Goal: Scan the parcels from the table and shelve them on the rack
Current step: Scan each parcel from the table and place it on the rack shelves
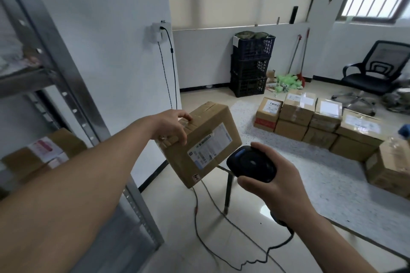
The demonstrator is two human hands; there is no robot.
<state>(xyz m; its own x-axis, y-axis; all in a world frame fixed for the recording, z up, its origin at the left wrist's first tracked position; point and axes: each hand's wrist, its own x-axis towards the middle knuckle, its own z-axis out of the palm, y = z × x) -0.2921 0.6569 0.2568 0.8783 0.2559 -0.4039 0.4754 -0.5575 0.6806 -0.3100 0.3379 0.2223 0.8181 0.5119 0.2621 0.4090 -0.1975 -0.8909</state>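
Left hand (172,127) gripping, right hand (275,186) gripping

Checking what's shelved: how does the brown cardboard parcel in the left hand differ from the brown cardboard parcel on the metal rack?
The hand-held brown cardboard parcel hangs tilted in the air, gripped by the left hand; the shelved brown cardboard parcel rests on the metal rack. The held one's white label has bluish print; the shelved one's shows pink. Both are labelled boxes.
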